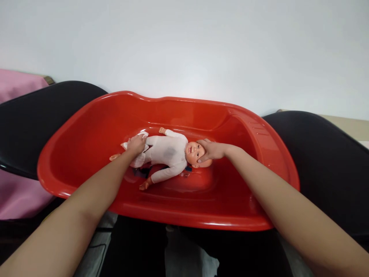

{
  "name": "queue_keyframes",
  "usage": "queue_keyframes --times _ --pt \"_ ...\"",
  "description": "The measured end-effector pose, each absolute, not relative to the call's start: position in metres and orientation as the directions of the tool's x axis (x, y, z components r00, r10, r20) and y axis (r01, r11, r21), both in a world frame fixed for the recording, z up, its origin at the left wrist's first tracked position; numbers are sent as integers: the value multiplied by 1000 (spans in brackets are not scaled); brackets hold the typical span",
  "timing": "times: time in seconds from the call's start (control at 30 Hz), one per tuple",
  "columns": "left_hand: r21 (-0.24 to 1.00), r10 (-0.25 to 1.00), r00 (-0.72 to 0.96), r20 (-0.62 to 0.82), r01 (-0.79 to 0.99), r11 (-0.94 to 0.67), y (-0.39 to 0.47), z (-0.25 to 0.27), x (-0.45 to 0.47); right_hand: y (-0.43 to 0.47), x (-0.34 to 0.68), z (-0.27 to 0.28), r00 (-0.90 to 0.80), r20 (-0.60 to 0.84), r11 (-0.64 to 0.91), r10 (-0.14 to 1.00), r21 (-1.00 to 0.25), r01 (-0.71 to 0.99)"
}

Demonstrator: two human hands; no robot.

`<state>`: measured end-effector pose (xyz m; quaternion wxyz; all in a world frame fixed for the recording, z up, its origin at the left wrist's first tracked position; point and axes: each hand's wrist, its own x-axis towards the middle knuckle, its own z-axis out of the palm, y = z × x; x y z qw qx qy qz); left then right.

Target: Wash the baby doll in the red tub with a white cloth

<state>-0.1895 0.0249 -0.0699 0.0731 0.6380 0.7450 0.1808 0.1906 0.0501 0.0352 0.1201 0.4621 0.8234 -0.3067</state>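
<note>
A baby doll [168, 152] with a white cloth body lies on its back inside a red baby bathtub [201, 221], head to the right and feet to the left. My right hand [211, 149] cups the top of the doll's head, thumb on the near side and fingers on the far side. Over the doll's legs, my left hand [137, 145] is closed on a white cloth [140, 159], which bunches around and below the fingers. My left hand partly hides the legs; one foot shows beyond it.
The tub stands across black chair seats, one on the left [49, 111] and one on the right [325, 161]. Pink cloth [23, 196] hangs at the far left. A white wall [184, 50] rises directly behind the tub. My dark-clothed legs [138, 246] are below its near rim.
</note>
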Motion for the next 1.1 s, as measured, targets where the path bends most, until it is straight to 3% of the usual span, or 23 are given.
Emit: queue_keyframes --times 0.13,0.33,0.6,0.93,1.1 --pt "493 983 -125 138 869 42 29 -64 -174 48 189 38 -538 -499 372 680 -397 839" --pt "565 986 -67 150 825 -29 34 -62 -163 47 190 41 -528 -504 359 684 -397 845" --pt "725 956 143 255 626 -287 35 -48 -140 47 190 39 -535 -493 372 687 -393 841" --pt "663 997 4 74 747 -52 31 -67 -170 52 191 34 -548 -485 395 682 -386 834" --pt "682 997 6 80 729 -59 27 -64 -176 49 190 38 -556 -467 407 687 -386 828"
